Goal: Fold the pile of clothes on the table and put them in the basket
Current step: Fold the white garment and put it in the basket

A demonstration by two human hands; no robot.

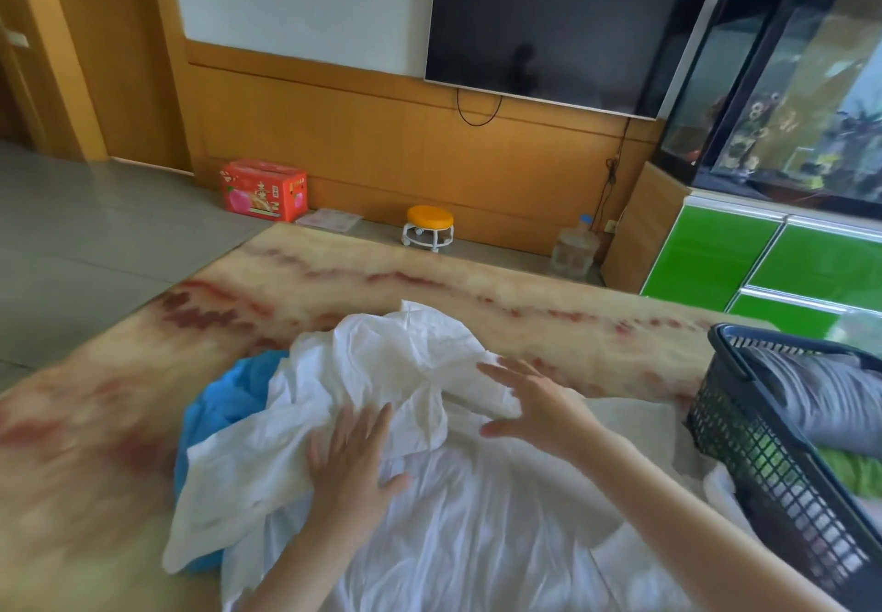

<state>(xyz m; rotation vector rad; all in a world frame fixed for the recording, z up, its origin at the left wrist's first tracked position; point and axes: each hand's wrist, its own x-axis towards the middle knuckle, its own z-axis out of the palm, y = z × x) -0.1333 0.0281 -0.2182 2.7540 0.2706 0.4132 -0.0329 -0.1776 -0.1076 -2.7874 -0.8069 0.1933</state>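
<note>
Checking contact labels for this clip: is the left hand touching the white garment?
Touching. The head view shows the left hand lying flat, fingers spread, on the white garment, with no gap visible under the palm.

A crumpled white garment [405,373] lies over a blue garment [229,401] on the table [334,277], near the dark basket [744,444].

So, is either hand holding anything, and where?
Nothing is held. The left hand lies flat on the white garment; the right hand is open over it.
</note>
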